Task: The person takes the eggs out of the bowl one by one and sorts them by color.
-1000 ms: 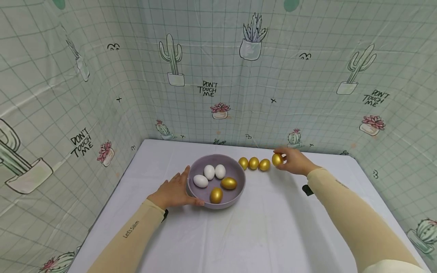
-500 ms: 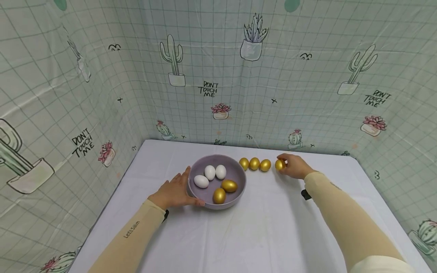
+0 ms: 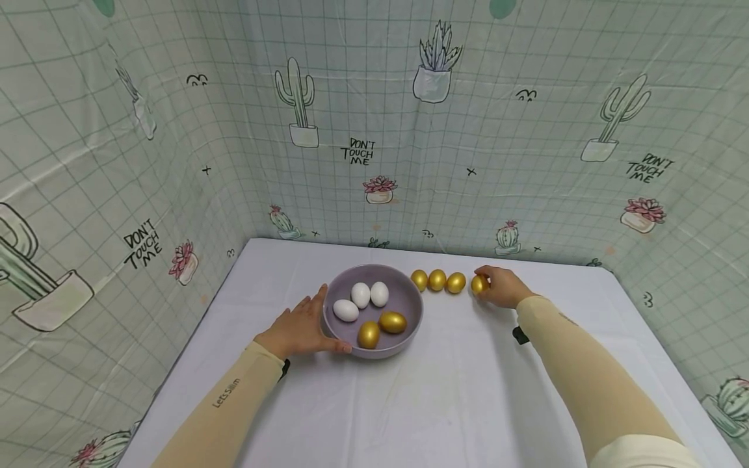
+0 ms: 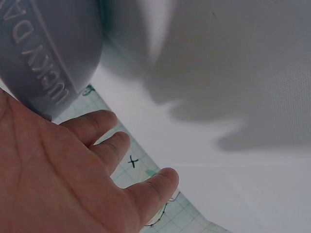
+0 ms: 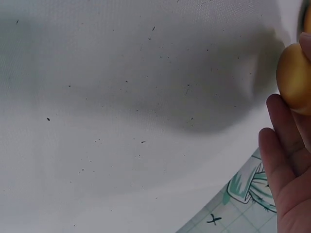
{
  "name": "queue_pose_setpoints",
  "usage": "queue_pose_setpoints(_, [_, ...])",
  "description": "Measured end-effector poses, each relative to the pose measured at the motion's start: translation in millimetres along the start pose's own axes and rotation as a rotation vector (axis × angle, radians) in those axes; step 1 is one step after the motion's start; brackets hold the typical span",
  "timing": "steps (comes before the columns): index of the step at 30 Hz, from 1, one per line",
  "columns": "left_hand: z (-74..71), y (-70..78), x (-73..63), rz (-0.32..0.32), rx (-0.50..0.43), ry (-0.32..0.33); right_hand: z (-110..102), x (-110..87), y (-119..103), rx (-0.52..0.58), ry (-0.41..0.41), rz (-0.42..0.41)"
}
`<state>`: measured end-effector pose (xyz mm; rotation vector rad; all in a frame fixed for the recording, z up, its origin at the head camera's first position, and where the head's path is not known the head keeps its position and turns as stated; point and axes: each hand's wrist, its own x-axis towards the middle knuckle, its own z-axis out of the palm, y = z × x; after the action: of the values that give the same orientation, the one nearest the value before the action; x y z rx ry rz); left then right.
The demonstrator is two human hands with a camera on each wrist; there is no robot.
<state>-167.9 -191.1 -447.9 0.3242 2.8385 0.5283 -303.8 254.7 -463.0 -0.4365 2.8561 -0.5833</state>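
Note:
In the head view a mauve bowl [image 3: 404, 278] holds three white eggs [image 3: 360, 295] and two golden eggs [image 3: 393, 322]. My left hand [image 3: 298, 328] rests against the bowl's left side, fingers spread and thumb along its near edge. The left wrist view shows the left palm [image 4: 53, 179] with fairly straight fingers beside the bowl wall [image 4: 53, 53], which has raised lettering. Further right, my right hand [image 3: 504, 286] pinches a golden egg [image 3: 478, 285] low at the table, at the right end of a row. In the right wrist view thumb and fingers flank that egg [image 5: 294, 80].
Three more golden eggs [image 3: 437, 280] stand in a row between the bowl and the right hand. A white cloth [image 3: 445, 396] covers the table. Behind and at the sides hang green-grey gridded curtains [image 3: 374, 97] with cactus drawings.
My right hand has lowered the golden egg to the table at the row's right end. Inside the bowl the nearer golden egg has rocked right and back left. My left hand has stayed put.

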Motion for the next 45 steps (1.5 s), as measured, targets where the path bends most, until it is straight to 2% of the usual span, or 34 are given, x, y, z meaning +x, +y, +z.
queue_pose_setpoints(20, [-1.1,1.1,1.9,0.01,-0.005,0.008,1,2.9,-3,0.014,-0.016,0.038])
queue_pose_setpoints(33, [-0.6,1.9,0.9,-0.001,-0.008,0.003,-2,-1.6,-1,0.037,-0.025,0.033])
queue_pose_setpoints(45, [0.7,0.2,1.0,-0.009,-0.009,0.002,-15,-8.0,4,0.035,-0.016,0.011])
